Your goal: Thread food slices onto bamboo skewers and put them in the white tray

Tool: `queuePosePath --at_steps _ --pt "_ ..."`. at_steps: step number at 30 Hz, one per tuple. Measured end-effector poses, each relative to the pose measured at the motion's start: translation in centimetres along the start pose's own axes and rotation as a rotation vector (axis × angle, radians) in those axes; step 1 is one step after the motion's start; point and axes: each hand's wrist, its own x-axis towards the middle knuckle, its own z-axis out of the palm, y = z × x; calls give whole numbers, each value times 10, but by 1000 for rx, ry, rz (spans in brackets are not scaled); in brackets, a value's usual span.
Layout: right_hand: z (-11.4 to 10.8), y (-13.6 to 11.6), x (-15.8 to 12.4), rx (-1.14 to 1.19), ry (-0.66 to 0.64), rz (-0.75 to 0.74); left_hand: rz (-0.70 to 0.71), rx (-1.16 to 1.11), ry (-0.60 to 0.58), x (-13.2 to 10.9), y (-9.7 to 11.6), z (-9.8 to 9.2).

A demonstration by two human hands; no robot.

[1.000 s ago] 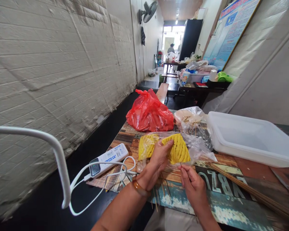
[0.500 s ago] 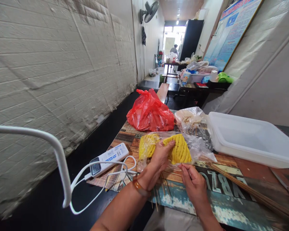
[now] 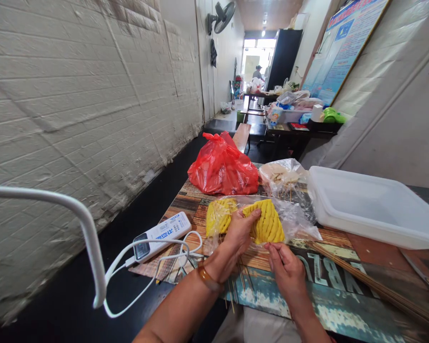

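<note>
My left hand (image 3: 240, 231) rests fingers-closed on a yellow ridged piece of food (image 3: 266, 223) that lies on a clear plastic bag (image 3: 296, 221) on the patterned table (image 3: 329, 286). My right hand (image 3: 288, 271) pinches a thin bamboo skewer (image 3: 278, 252) with its tip at the lower edge of the yellow piece. A second yellow piece (image 3: 217, 216) lies to the left inside the bag. Loose skewers (image 3: 241, 276) lie under my left wrist.
A red plastic bag (image 3: 221, 167) and a clear bag of pale skewered food (image 3: 284, 178) sit behind. A white plastic tub (image 3: 372, 205) stands at right, a bundle of skewers (image 3: 372, 283) before it. A white power bank (image 3: 162, 234) with cable lies left. A person stands far down the corridor.
My right hand has moved slightly up and left, bringing the skewer tip against the yellow piece. My left hand stays on the piece.
</note>
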Motion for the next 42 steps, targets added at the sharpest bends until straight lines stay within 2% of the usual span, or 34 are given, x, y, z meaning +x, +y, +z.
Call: queuePosePath --at_steps 6,10,22,32,42 --pt "1 5 -2 62 -79 55 35 -3 10 2 5 -1" --pt "-1 6 -4 67 -124 75 53 16 58 4 5 -4" --pt "1 11 -5 91 -126 73 33 -12 106 7 0 -6" --pt "2 5 -2 6 -94 48 48 -12 88 6 0 -5" --pt "3 10 -1 62 -126 90 60 13 95 7 -2 -5"
